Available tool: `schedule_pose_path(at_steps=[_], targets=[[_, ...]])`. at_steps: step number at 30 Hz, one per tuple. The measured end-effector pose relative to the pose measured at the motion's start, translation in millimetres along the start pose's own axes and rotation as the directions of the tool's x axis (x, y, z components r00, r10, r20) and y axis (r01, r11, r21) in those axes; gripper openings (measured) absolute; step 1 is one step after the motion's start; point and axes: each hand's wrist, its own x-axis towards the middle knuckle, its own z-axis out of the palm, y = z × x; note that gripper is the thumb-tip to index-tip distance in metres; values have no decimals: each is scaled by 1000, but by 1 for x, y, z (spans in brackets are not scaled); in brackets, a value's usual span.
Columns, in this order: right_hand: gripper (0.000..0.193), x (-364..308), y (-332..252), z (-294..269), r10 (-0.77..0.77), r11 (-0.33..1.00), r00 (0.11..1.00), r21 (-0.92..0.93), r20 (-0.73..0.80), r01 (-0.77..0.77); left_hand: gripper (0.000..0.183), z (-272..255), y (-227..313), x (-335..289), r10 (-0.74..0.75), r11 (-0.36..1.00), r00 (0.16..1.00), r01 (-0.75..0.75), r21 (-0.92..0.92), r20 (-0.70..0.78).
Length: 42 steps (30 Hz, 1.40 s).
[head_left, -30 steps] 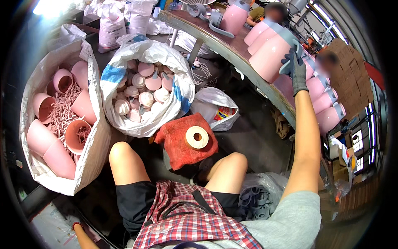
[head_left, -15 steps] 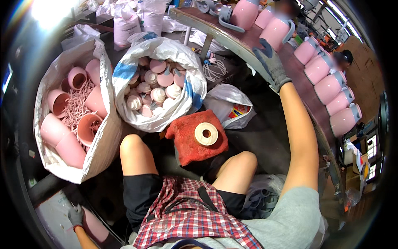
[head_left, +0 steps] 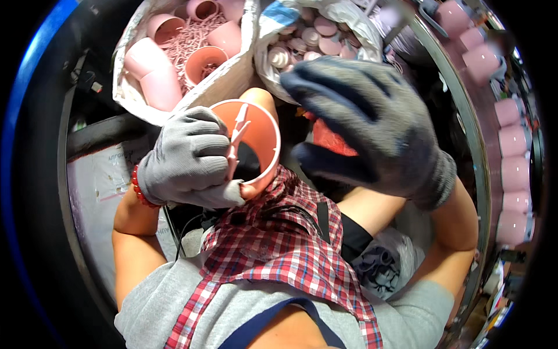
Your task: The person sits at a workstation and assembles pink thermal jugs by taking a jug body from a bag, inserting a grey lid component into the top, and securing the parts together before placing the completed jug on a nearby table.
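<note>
My left hand (head_left: 189, 160), in a grey glove, is closed around the side of a pink plastic cylinder (head_left: 264, 131), whose open mouth is turned up. A slim, barbed pink plastic piece (head_left: 237, 136) lies across that mouth beside my left fingers; whether they pinch it I cannot tell. To the right of the cylinder hovers my right hand (head_left: 372, 128), in a grey glove with dark blue coating. Its fingers and thumb are apart, nothing shows between them, and it does not touch the cylinder. Behind it a red cloth-covered block (head_left: 332, 139) is partly hidden.
A white sack (head_left: 247, 52) at the far left holds pink cylinders and thin pink pieces. Beside it, another white sack (head_left: 272, 35) contains round pink lids. Pink jugs (head_left: 514, 174) line the table (head_left: 474, 134) on the right. A clear bag (head_left: 410, 256) of grey parts lies by my right thigh.
My left hand has come up from the lower left and now holds the pink cylinder before me. My right hand has left the table edge and moved inward. The view has shifted.
</note>
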Motion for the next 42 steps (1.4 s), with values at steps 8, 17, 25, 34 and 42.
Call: schedule_pose_path(at_steps=[8,17,25,34,42], targets=[[40,-2,-28,55,239,556,971,820,-1,-135,34,58,10,4,122,992,981,-122,10,-149],[32,22,-46,62,291,-201,918,956,268,-215,29,72,14,-8,-27,951,984,-29,-309,-174],[31,-88,88,47,801,390,595,814,-70,-430,40,23,2,-43,-183,978,977,170,-122,-107],[40,-21,182,81,635,772,772,73,-31,-631,45,84,-42,-3,-268,611,939,-8,-791,-217],[53,-97,60,-24,445,873,883,292,-149,-391,33,170,-49,21,-255,32,956,156,-987,142]])
